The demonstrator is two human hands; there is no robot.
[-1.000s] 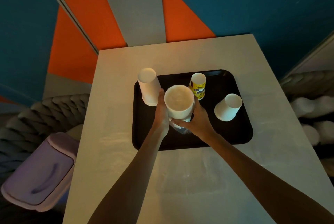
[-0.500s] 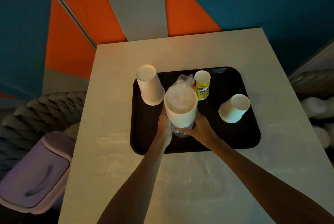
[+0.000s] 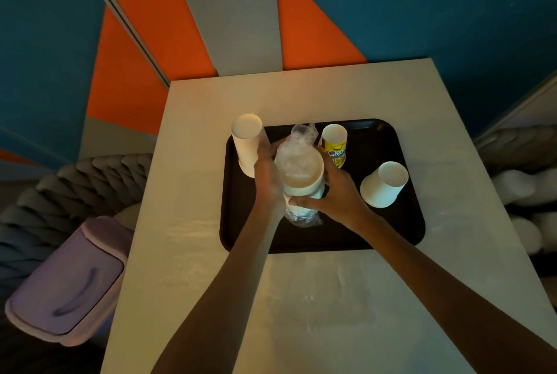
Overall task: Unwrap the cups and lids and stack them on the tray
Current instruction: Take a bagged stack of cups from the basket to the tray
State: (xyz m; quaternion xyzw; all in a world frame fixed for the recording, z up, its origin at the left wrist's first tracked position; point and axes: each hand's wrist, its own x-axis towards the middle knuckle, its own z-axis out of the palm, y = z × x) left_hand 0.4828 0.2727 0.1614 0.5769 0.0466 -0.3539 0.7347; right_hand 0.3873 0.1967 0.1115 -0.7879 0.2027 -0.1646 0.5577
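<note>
Off the left edge of the tabletop (image 3: 331,298) a lavender lidded bin (image 3: 66,280) sits low beside a grey braided seat (image 3: 75,186), well apart from the work. A wide bare strip of tabletop runs along the left of the black tray (image 3: 346,232), and a broader bare stretch lies between the tray's near rim and the person. At the tray's far left corner an upside-down tall white cup stack (image 3: 245,144) stands upright, just beside the left hand (image 3: 266,174), leaving little room on that side. The left hand wraps its fingers round the left flank of the wrapped cup stack (image 3: 301,174), which is held over the middle of the tray; the clear plastic wrap (image 3: 303,135) is bunched up behind the stack's top and crumpled again under its lower end. Just behind and right of it a yellow printed cup (image 3: 333,144) stands upside down, close to the wrap. The right hand (image 3: 334,195) grips the stack from the right, thumb laid across its front. Further right a short white cup stack (image 3: 384,185) stands upside down, with open tray around it. Beyond the tabletop's right edge lie pale cushions (image 3: 527,192).
</note>
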